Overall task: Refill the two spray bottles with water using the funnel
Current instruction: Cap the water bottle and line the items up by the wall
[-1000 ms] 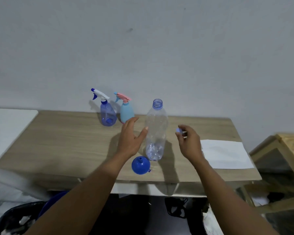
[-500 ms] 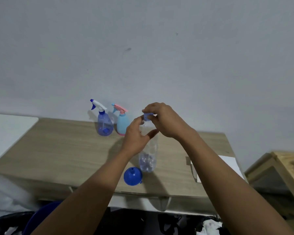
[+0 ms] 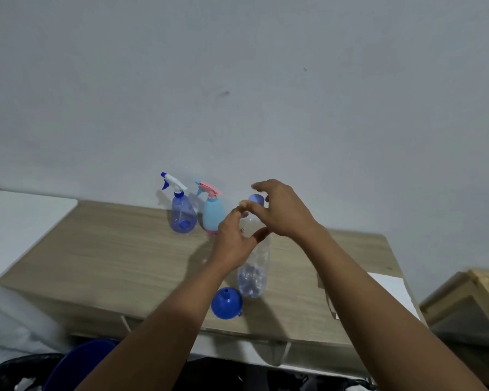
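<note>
**At the counter [image 3: 110,249]: clear bottle [image 3: 253,275] gripped at its shoulder**

Behind everything, a plain grey wall [image 3: 237,80] is seen, filling the upper half of the view. Against it the wood-grain counter is set, flanked by a white board [image 3: 20,221] on the left and a wooden frame [image 3: 477,292] on the right. A blue tub [image 3: 76,365] is partly seen below the front edge. A white sheet [image 3: 393,289] is laid on the counter's right end, partly hidden by the right forearm.

Near the counter's middle the clear bottle is stood on its base, a little back from the front edge. Its shoulder is gripped by the left hand [image 3: 233,244], with the thumb curled across the near side and the fingers wrapped round the far side. The right hand [image 3: 283,210] is held at the bottle's top, its fingers parted and curved around the neck. Whether the cap [image 3: 256,198] is touched cannot be told, as the fingertips are blurred.

At the back, close to the wall and left of the clear bottle, the two spray bottles are stood upright, just beside each other. The blue spray bottle [image 3: 183,217], translucent with a white trigger head, is on the left, and the light-blue spray bottle [image 3: 213,218], with a pink trigger head, is on the right. Both trigger heads are fitted.

The blue funnel [image 3: 226,303] is laid mouth-down with its spout upward, just beside the clear bottle's base on its left, near the front edge. The blue cap is seated on the clear bottle's neck and is seen between the right hand's fingers and thumb.
</note>
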A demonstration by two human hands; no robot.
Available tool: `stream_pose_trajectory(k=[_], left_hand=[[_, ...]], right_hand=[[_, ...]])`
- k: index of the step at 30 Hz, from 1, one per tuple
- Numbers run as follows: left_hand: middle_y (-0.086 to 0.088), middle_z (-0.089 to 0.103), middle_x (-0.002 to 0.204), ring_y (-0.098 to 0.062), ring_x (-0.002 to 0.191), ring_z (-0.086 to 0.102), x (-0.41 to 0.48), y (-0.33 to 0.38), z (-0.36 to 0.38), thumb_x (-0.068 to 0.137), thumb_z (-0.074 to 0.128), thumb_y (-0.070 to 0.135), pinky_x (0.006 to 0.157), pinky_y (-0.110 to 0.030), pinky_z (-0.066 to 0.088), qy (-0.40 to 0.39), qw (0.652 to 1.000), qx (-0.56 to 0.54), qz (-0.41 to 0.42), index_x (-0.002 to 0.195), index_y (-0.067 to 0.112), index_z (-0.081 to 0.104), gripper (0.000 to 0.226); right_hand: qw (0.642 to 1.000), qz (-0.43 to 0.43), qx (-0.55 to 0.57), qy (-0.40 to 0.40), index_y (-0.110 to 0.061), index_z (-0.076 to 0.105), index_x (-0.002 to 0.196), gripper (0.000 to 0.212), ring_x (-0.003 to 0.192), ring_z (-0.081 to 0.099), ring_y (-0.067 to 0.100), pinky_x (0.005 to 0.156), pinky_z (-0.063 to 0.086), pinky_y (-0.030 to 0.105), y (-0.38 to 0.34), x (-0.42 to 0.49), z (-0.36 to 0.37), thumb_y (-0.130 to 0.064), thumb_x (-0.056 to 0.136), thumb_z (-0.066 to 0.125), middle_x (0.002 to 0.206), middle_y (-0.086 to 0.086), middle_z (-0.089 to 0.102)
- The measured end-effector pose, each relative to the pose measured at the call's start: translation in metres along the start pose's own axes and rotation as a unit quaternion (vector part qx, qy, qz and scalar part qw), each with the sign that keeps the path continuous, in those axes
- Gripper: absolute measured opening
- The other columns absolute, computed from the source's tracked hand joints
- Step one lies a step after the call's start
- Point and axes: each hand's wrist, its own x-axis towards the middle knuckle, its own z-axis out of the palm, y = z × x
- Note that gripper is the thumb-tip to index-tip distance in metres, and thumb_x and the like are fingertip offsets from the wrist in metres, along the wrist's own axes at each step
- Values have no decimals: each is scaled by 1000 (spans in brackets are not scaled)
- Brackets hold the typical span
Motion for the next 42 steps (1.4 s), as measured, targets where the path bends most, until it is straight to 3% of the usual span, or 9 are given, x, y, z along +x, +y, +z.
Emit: stream_pose_trajectory(k=[4, 10, 23, 28, 30, 32, 36, 39, 42], left_hand=[[8, 59, 128, -7, 118, 54, 0, -2, 1, 75, 79, 45, 97, -29, 50, 12, 1000, -12, -6, 137, 25, 49, 71], [4, 59, 132, -10, 121, 54, 0, -4, 8, 76, 82, 33, 100, -35, 51, 21, 1000, -5, -9, 138, 22, 49, 71], [10, 62, 124, -8, 117, 57, 2, -10, 6, 76, 83, 29, 95, -33, 53, 20, 1000, -11, 7, 133, 25, 53, 65], [18, 52, 135, -3, 126, 50, -3, -19, -9, 67, 89, 28, 103, -23, 44, -44, 999, -8, 24, 144, 28, 40, 91], [21, 42, 145, 1, 132, 39, -12, -39, -13, 58, 92, 42, 107, -24, 37, -69, 997, 7, -28, 152, 34, 23, 117], [23, 42, 146, -2, 133, 41, -27, -68, -16, 44, 91, 63, 109, -33, 41, -80, 993, 57, -72, 147, 40, 28, 123], [6, 50, 143, -17, 132, 46, -63, -119, -17, 45, 86, 68, 108, -35, 39, -107, 968, 194, -115, 145, 26, 41, 117], [11, 59, 127, -17, 123, 52, -79, -143, -13, 47, 78, 76, 96, -32, 38, -126, 949, 257, -136, 128, 33, 56, 94], [16, 63, 116, -15, 116, 51, -84, -163, -7, 53, 76, 75, 89, -28, 33, -133, 947, 261, -134, 117, 39, 61, 75]], right_hand=[[995, -31, 95, -16, -14, 69, 123, 30, 106, 67, 10, 97, 53, 28, 5, -3, -7, -26, 96, 65, 118, 0, 72], [985, 1, 105, 135, -18, 70, 93, 28, 77, 63, 9, 70, 54, 25, 4, -3, 19, -40, 79, 82, 88, -5, 68], [977, 45, 111, 179, -22, 64, 84, 26, 75, 59, 8, 68, 55, 31, -3, -3, 34, -42, 80, 78, 85, -8, 62], [967, 14, 193, 167, -29, 57, 121, 40, 104, 55, 3, 89, 50, 25, 10, -22, 56, -34, 85, 74, 114, -15, 59], [964, 26, 212, 158, -33, 48, 134, 56, 116, 48, 0, 95, 43, 15, 15, -33, 66, -36, 86, 74, 127, -20, 52], [959, 36, 235, 152, -34, 41, 140, 68, 125, 43, 0, 98, 37, 11, 20, -42, 78, -35, 82, 78, 135, -21, 47], [957, 48, 244, 148, -26, 28, 151, 89, 138, 38, 11, 112, 37, 28, 31, -56, 103, -29, 79, 81, 152, -10, 36], [945, 112, 276, 131, -26, 18, 155, 103, 141, 36, 9, 114, 39, 38, 40, -62, 123, -31, 76, 83, 155, -7, 34], [943, 144, 276, 120, -22, 30, 150, 98, 131, 45, 9, 109, 45, 39, 54, -72, 144, -32, 70, 87, 143, -3, 45]])
